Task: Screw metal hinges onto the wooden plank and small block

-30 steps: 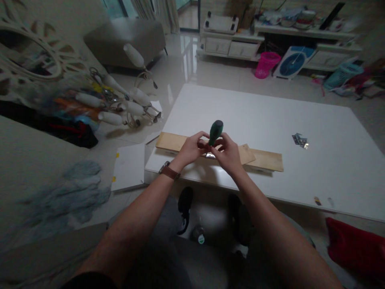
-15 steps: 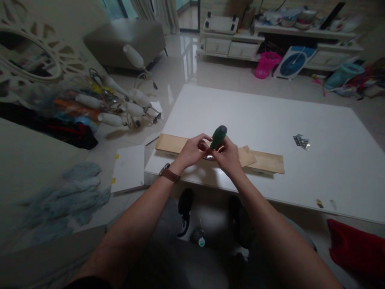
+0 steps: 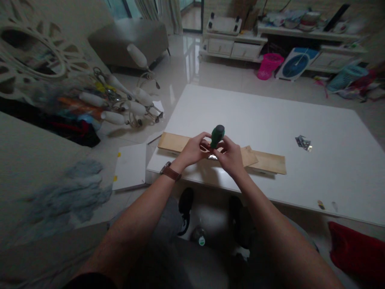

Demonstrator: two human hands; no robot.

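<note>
A green screwdriver (image 3: 217, 136) with a dark cap stands almost upright between my hands, its shaft and tip hidden. My right hand (image 3: 231, 155) is closed, thumb and fingers at the lower end of the handle. My left hand (image 3: 195, 151) is closed too, its fingertips curled close to the handle; what they pinch is hidden. Under the fingers a shiny metal piece (image 3: 213, 157) partly shows. Below lies a long wooden board (image 3: 270, 161) along the near edge of the white table (image 3: 255, 116). A smaller wooden piece (image 3: 249, 156) rests crosswise on it, beside my right hand.
Several metal pieces (image 3: 303, 143) lie on the table to the right. A small dark-and-yellow item (image 3: 321, 205) is near its front edge. At the left stand a white panel (image 3: 129, 166) and a lamp with several white shades (image 3: 114, 117). A bottle (image 3: 199, 237) is between my feet.
The view has shifted slightly, moving the scene a little to the right. The screwdriver handle leans slightly less to the right. Both hands stay around its lower end.
</note>
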